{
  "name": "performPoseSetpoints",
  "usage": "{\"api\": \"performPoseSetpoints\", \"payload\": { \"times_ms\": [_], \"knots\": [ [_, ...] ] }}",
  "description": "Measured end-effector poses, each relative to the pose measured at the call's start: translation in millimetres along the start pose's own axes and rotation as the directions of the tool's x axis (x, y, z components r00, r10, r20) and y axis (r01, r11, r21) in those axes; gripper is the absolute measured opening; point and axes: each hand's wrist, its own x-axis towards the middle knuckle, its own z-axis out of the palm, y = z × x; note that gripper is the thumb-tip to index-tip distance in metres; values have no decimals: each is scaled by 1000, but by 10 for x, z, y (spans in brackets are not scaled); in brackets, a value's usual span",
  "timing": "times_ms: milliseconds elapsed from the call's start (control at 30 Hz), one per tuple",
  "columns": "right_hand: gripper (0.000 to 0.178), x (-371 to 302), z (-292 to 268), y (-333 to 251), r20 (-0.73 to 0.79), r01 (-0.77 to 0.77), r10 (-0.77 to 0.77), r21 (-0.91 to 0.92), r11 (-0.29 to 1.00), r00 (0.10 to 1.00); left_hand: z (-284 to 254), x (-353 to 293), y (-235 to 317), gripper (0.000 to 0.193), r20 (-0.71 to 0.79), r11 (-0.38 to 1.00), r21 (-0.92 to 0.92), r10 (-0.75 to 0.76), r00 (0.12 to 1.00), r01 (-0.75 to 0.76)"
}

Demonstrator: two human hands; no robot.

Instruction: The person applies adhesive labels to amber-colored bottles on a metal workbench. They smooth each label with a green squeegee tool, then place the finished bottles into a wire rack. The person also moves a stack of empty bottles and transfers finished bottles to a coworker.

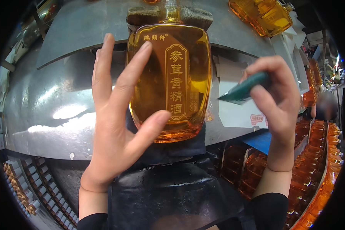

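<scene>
A large flat glass bottle (195,84) of amber liquid, with gold lettering on its front, lies with its neck pointing away from me. Over its left side is my left hand (120,99), fingers spread and holding nothing; whether the fingertips touch the glass I cannot tell. To the right of the bottle, my right hand (278,92) grips a dark green pointed tool (249,88) between thumb and fingers. Its tip points left toward the bottle but stays apart from it. Motion blur hides its exact kind.
Grey knitted pads (197,17) flank the bottle's neck on the metal table (65,88). White card (234,111) lies on the right. Another amber bottle (262,17) lies at the far right. Rows of amber bottles (314,161) stand lower right, small white cylinders (46,188) lower left.
</scene>
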Motion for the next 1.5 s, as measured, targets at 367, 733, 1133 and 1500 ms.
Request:
{"api": "performPoseSetpoints", "payload": {
  "times_ms": [367, 733, 1133, 1500],
  "knots": [
    [83, 199, 293, 131, 377, 447, -265, -846, 292, 887, -33, 180, 178, 90, 62, 983, 173, -73, 995, 62],
    [82, 205, 287, 125, 361, 431, -262, -852, 297, 895, -70, 198, 155, 94, 99, 983, 179, -52, 994, 33],
    [32, 634, 144, 138, 240, 572, -520, -357, 738, 820, -245, -15, -166, 68, -120, 875, -435, -292, 949, 214],
    [20, 338, 544, 302, 300, 843, -838, -446, 300, 456, -199, -18, -149, 67, -181, 895, -397, -290, 940, 200]
  ]
}}
